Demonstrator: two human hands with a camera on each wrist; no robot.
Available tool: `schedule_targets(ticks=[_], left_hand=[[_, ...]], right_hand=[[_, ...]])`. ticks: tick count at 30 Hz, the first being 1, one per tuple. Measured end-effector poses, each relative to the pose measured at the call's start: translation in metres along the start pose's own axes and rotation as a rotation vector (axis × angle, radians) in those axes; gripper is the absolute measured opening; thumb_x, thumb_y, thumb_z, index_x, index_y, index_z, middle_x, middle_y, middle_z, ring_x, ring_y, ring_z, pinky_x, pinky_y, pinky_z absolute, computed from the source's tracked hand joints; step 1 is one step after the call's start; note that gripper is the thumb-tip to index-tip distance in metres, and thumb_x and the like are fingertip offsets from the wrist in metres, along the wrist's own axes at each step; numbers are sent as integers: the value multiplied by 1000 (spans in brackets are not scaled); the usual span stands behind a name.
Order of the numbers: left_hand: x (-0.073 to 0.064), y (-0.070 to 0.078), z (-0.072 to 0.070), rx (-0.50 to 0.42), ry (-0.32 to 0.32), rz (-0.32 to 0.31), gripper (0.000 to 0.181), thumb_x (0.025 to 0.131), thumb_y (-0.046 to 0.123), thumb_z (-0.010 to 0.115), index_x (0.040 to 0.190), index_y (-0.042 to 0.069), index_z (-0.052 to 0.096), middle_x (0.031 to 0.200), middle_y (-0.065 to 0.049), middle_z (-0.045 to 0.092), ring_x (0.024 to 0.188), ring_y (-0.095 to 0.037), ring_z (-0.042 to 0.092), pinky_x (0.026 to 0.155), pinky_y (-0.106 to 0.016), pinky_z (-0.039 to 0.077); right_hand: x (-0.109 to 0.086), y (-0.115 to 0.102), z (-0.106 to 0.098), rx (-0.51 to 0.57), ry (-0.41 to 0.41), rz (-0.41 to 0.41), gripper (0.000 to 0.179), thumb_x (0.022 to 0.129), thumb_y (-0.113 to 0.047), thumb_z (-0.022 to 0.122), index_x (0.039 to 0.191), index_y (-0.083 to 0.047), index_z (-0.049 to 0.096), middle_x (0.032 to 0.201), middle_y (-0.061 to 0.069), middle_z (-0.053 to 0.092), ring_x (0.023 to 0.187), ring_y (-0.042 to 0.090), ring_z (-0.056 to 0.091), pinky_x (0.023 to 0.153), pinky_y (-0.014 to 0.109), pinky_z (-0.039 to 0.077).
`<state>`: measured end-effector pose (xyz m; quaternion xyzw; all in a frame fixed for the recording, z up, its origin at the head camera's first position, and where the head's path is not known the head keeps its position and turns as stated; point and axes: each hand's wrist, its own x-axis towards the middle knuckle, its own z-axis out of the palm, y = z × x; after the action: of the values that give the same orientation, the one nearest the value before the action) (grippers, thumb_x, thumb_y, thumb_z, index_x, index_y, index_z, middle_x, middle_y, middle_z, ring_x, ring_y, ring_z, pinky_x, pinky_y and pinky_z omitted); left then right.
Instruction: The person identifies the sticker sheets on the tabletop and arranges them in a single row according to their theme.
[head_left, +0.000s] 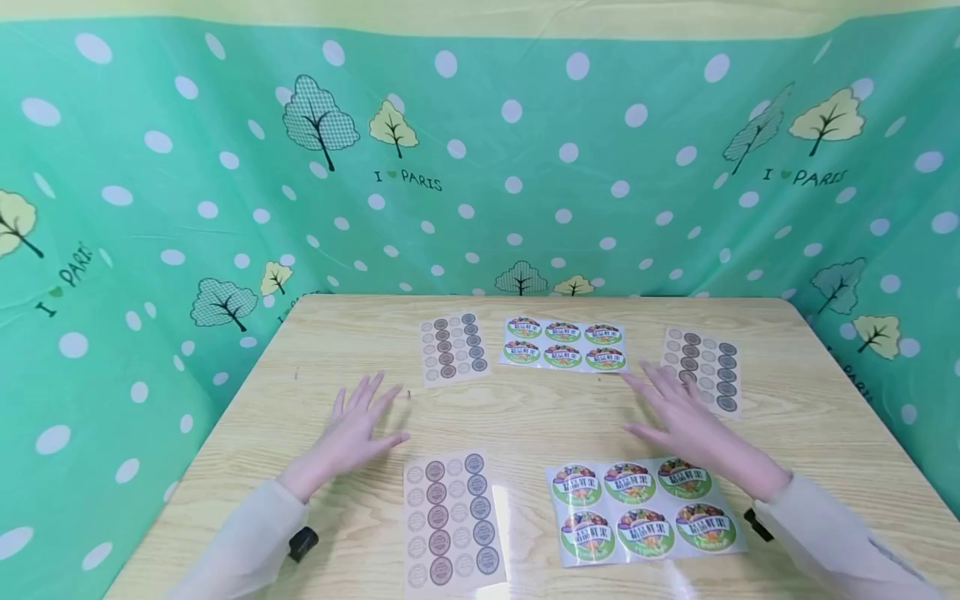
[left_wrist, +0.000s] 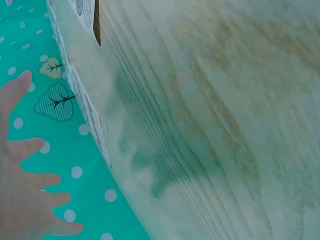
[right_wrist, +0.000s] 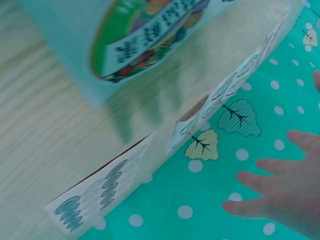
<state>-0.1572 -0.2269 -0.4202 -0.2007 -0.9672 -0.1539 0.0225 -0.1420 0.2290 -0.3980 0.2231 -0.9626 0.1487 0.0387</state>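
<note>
Both hands hover flat over the wooden table [head_left: 540, 417], fingers spread and straight, holding nothing. Left hand [head_left: 358, 427] sits left of centre in the head view, over bare wood, nearest the small-dot sticker sheet [head_left: 452, 523] at lower centre; the far small-dot sheet [head_left: 452, 347] lies just beyond its fingertips. Right hand [head_left: 678, 414] is right of centre, between the near fruit-label sheet [head_left: 643, 508] below it and the far fruit-label sheet [head_left: 564, 343] above it, its fingers overlapping the left edge of the right-hand dot sheet [head_left: 705, 369]; contact can't be told.

Five sheets lie flat and well apart in two rows, likely spread so each can be reached on its own. Left wrist view shows only spread fingers [left_wrist: 30, 148] and wood. Green dotted cloth [head_left: 150, 208] backs the table.
</note>
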Motion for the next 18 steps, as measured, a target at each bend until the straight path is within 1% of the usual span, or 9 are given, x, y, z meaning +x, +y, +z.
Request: schedule_targets(ticks=[5, 9, 13, 18], left_hand=[[5, -1, -2, -34, 13, -8, 70, 79, 40, 60, 135, 7, 33, 143, -22, 15, 129, -42, 11, 99, -62, -1], [10, -4, -1, -36, 21, -11, 68, 80, 37, 61, 134, 6, 34, 141, -24, 19, 128, -43, 16, 99, -63, 3], [16, -6, -1, -29, 34, -6, 65, 81, 35, 61, 133, 4, 35, 138, -25, 25, 125, -44, 22, 98, -63, 10], [24, -11, -1, -24, 39, 1, 64, 81, 34, 60, 132, 3, 36, 136, -26, 29, 122, -44, 27, 98, -62, 16]], right_hand=[[15, -6, 5, 13, -11, -26, 68, 82, -38, 58, 137, -10, 29, 140, 25, 19, 125, 45, 20, 96, 66, 8], [29, -11, 10, 53, -34, -38, 69, 83, -37, 57, 138, -10, 27, 141, 25, 18, 125, 45, 22, 98, 64, 9], [44, -17, 15, 87, -48, -49, 67, 84, -36, 57, 137, -8, 28, 141, 24, 20, 124, 44, 24, 99, 61, 11], [64, -23, 22, 107, -53, -64, 66, 84, -36, 57, 137, -7, 30, 139, 24, 25, 121, 46, 29, 97, 61, 20]])
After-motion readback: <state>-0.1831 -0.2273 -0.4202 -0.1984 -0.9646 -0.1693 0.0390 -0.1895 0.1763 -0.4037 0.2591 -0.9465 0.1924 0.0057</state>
